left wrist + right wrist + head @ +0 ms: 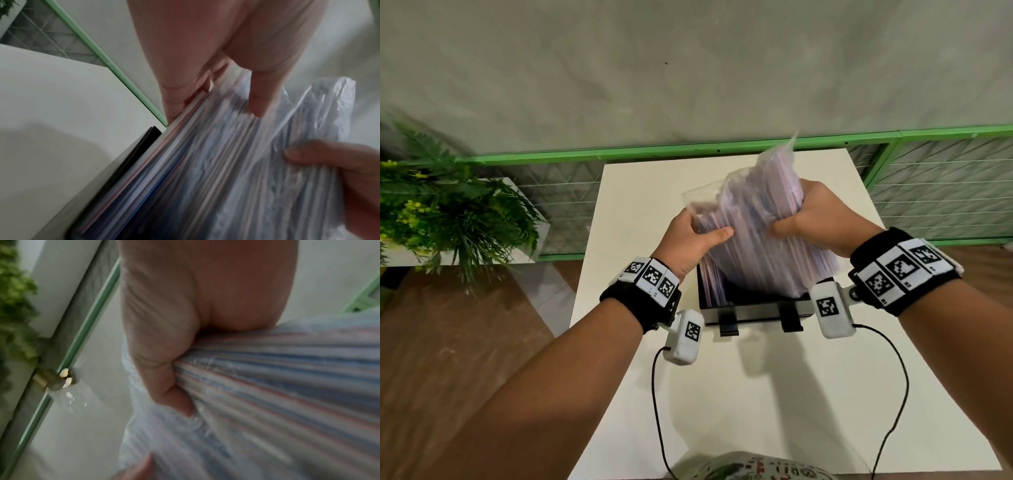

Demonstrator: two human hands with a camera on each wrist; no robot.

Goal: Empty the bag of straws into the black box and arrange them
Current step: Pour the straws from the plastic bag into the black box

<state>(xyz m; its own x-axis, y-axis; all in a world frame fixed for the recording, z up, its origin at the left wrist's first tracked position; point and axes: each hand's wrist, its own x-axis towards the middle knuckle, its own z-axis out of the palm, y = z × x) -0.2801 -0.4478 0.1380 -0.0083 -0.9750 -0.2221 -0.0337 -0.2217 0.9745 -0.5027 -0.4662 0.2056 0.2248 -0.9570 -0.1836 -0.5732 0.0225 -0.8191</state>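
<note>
I see bag (746, 202): thin clear plastic, crinkled, glossy. Straws (763, 253) inside: smooth, striped pink, blue, white. Black box (753, 310): hard, glossy walls. Surface (756, 394): smooth matt white. Floor (448, 342): wood grain. Wristbands (630, 305): black cloth

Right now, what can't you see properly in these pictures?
- Inside of the black box: head view, the bag of straws covers it, so how many straws have dropped in is unclear.
- Bag's opening: hidden in every view.
- Single straws: blurred by motion in both wrist views.
- Fingers of the left hand and right hand: head view, behind the bag.
- Patterned thing at the bottom edge: cut off.
</note>
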